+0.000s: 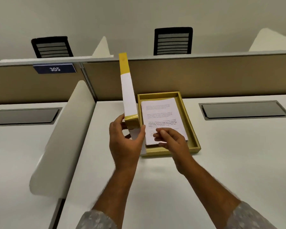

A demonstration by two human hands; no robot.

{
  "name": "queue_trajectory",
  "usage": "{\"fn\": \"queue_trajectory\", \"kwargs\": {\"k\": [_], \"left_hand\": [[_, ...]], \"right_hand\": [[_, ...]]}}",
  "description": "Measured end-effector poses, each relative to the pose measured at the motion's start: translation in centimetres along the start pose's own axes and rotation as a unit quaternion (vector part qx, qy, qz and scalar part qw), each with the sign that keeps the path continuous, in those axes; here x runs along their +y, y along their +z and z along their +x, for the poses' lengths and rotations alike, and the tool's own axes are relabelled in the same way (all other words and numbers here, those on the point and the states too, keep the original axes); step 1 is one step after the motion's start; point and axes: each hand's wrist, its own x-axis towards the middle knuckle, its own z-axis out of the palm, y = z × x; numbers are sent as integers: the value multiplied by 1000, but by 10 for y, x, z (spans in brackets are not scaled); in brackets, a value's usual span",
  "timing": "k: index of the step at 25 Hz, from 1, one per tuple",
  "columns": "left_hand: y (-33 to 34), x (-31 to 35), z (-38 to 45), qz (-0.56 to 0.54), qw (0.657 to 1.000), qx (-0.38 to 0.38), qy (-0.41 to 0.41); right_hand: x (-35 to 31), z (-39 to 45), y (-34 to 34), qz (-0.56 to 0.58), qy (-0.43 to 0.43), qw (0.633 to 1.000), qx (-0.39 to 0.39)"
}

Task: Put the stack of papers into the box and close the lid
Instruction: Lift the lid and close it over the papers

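Note:
A shallow yellow box (189, 123) lies on the white desk, and a stack of printed papers (162, 116) rests inside it. The white and yellow lid (127, 90) stands on edge along the box's left side, tilted almost upright. My left hand (125, 142) grips the lid's near corner. My right hand (170, 139) hovers over the near end of the papers, fingers loosely curled, and I cannot tell whether they touch the paper. The near edge of the stack is partly hidden by that hand.
A curved white divider (63, 138) rises on the left of the desk. A beige partition (205, 76) with a "305" sign (54, 68) runs behind the box. Grey cable hatches (244, 110) sit in the desktop, and two black chairs (173, 41) stand beyond.

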Motion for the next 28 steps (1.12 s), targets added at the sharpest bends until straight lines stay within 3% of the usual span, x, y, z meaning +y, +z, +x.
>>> {"fn": "queue_trajectory", "kwargs": {"k": [5, 9, 11, 12, 14, 17, 23, 28], "left_hand": [[74, 46, -27, 137, 981, -97, 96], [112, 42, -62, 177, 948, -228, 134], [113, 21, -78, 164, 943, -272, 95], [111, 9, -82, 157, 951, -259, 58], [99, -21, -84, 135, 969, -194, -74], [80, -52, -75, 147, 935, -177, -270], [73, -88, -60, 119, 896, -231, -361], [79, -97, -65, 48, 919, -205, -334]], "right_hand": [[-52, 11, -71, 62, 45, 996, 33], [-30, 15, -127, 22, 88, 994, 68], [1, 19, -157, 4, 141, 987, 77], [19, 20, -170, -2, 173, 982, 81], [50, 22, -189, -15, 225, 969, 100], [85, 23, -204, -61, 245, 962, 107], [94, 31, -190, -158, 211, 962, 67], [95, 40, -185, -260, 138, 954, 64]]}}
